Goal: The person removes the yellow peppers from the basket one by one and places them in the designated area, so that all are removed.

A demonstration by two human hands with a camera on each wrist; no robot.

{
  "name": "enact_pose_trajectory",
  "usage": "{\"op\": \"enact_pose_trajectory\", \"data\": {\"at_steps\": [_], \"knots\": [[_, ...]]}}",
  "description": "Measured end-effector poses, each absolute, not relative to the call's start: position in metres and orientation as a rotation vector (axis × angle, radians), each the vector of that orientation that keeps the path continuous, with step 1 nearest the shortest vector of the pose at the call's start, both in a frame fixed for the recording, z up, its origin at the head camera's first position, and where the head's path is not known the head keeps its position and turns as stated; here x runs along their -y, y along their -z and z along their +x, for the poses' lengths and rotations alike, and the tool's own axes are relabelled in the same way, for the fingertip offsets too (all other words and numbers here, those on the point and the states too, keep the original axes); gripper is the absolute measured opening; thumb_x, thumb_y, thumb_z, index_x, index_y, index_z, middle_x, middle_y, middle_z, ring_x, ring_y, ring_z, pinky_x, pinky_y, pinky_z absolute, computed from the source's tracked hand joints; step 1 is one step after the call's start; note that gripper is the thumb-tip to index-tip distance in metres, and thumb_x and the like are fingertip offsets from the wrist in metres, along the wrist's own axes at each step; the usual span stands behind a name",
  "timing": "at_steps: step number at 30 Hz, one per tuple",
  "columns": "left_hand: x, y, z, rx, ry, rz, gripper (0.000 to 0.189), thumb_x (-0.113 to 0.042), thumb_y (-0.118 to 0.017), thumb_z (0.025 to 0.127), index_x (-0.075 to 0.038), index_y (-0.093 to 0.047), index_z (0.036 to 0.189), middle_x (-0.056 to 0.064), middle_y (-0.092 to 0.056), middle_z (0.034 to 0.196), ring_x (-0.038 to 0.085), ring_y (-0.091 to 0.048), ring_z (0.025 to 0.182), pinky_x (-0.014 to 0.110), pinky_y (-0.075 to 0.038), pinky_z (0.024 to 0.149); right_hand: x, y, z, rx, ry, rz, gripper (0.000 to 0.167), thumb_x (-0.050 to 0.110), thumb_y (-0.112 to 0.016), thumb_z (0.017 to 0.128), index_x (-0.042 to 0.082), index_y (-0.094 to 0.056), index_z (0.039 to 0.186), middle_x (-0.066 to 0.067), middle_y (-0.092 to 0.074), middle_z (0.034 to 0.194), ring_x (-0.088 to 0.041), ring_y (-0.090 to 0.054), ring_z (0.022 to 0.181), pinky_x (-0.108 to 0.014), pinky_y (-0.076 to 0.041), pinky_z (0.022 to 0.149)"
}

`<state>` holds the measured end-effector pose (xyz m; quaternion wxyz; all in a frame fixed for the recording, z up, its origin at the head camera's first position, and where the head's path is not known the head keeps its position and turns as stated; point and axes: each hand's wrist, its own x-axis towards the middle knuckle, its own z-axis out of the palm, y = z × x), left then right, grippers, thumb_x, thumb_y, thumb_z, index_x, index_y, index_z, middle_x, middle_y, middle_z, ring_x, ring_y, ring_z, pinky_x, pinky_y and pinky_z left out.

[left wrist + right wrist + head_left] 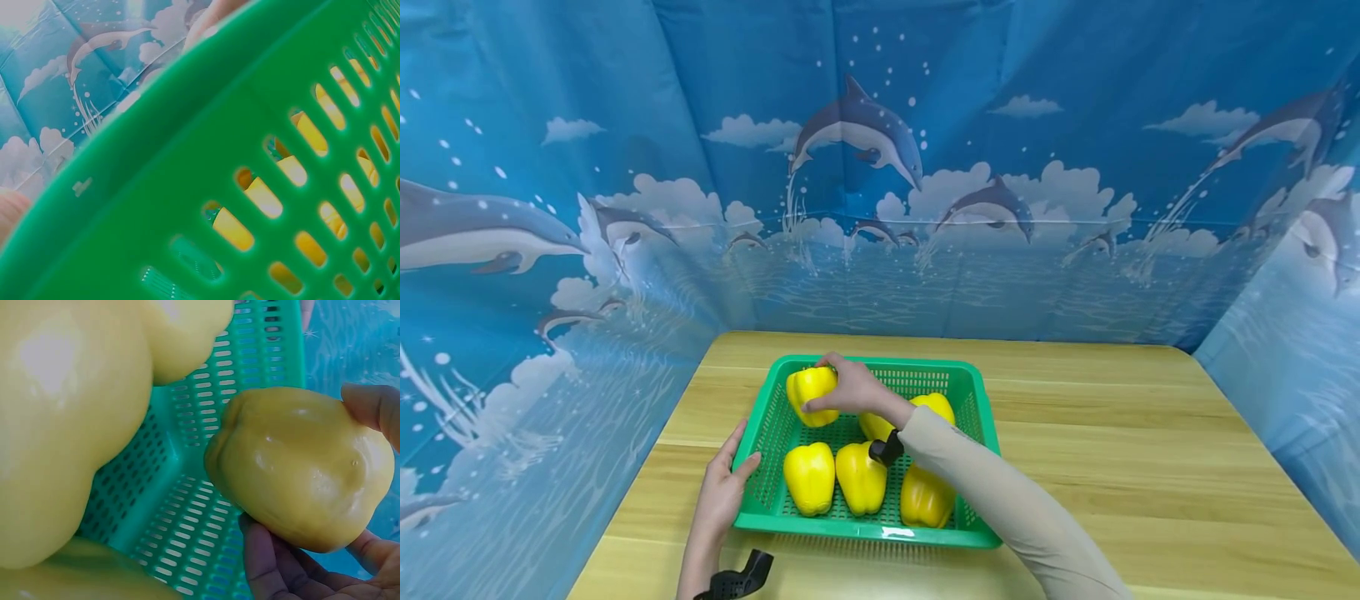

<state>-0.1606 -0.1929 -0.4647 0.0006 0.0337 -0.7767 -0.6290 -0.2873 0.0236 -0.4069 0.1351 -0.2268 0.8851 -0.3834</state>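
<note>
In the head view a green plastic basket (880, 528) stands on the table with several yellow bell peppers in it. My right hand (853, 388) grips one yellow bell pepper (812, 395) at the basket's far left corner; the right wrist view shows thumb and fingers around this bell pepper (300, 469). My left hand (721, 486) holds the basket's left rim, thumb on the inner side. Along the near side lie a bell pepper (809, 478), another bell pepper (861, 479) and a darker yellow one (927, 498). My right forearm partly hides the bell peppers behind it.
The wooden table (1112, 450) extends to the right of the basket. A blue dolphin-print curtain (880, 275) hangs behind the table and along both sides. Black wrist cameras sit on both wrists, the left camera (741, 577) near the basket's front left corner.
</note>
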Motion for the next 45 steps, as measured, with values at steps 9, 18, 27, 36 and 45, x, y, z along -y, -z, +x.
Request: {"op": "enact_pose_trajectory", "data": {"at_steps": [9, 18, 27, 36, 45], "knots": [[0.193, 0.466, -0.161, 2.438, 1.969, 0.083, 0.058, -0.012, -0.044, 0.102, -0.006, -0.015, 0.152, 0.012, -0.011, 0.157, 0.030, -0.009, 0.141, 0.050, -0.015, 0.111, -0.030, 0.400, -0.287, -2.562, 1.288, -0.703, 0.071, 0.041, -0.078, 0.077, 0.014, -0.046, 0.135, -0.002, -0.060, 0.105, -0.015, -0.058, 0.085, -0.030, -0.051, 0.067], [0.194, 0.466, -0.161, 2.437, 1.964, 0.098, 0.058, -0.011, -0.044, 0.101, -0.007, -0.017, 0.152, 0.012, -0.012, 0.156, 0.030, -0.009, 0.141, 0.049, -0.014, 0.111, -0.035, 0.398, -0.284, -2.522, 1.425, -0.756, 0.069, 0.038, -0.076, 0.079, 0.014, -0.046, 0.136, -0.002, -0.058, 0.107, -0.017, -0.057, 0.088, -0.031, -0.051, 0.068], [0.195, 0.467, -0.163, 2.437, 1.957, 0.102, 0.058, -0.010, -0.045, 0.101, -0.007, -0.017, 0.152, 0.013, -0.011, 0.156, 0.030, -0.008, 0.142, 0.049, -0.013, 0.112, -0.041, 0.396, -0.282, -2.519, 1.547, -0.791, 0.068, 0.037, -0.071, 0.084, 0.016, -0.038, 0.141, -0.005, -0.052, 0.119, -0.021, -0.056, 0.091, -0.031, -0.052, 0.069], [0.195, 0.468, -0.164, 2.423, 1.971, 0.087, 0.058, -0.009, -0.045, 0.101, -0.006, -0.017, 0.152, 0.012, -0.011, 0.156, 0.029, -0.007, 0.142, 0.049, -0.013, 0.112, -0.052, 0.391, -0.283, -2.562, 1.673, -0.759, 0.069, 0.033, -0.068, 0.088, 0.013, -0.032, 0.144, -0.007, -0.047, 0.125, -0.022, -0.054, 0.093, -0.033, -0.051, 0.072], [0.195, 0.468, -0.165, 2.427, 1.959, 0.093, 0.058, -0.008, -0.045, 0.100, -0.006, -0.018, 0.152, 0.013, -0.012, 0.156, 0.030, -0.008, 0.142, 0.049, -0.013, 0.112, -0.071, 0.386, -0.284, -2.555, 1.772, -0.626, 0.076, 0.037, -0.072, 0.084, 0.012, -0.032, 0.143, -0.011, -0.047, 0.120, -0.026, -0.055, 0.092, -0.035, -0.052, 0.072]]}}
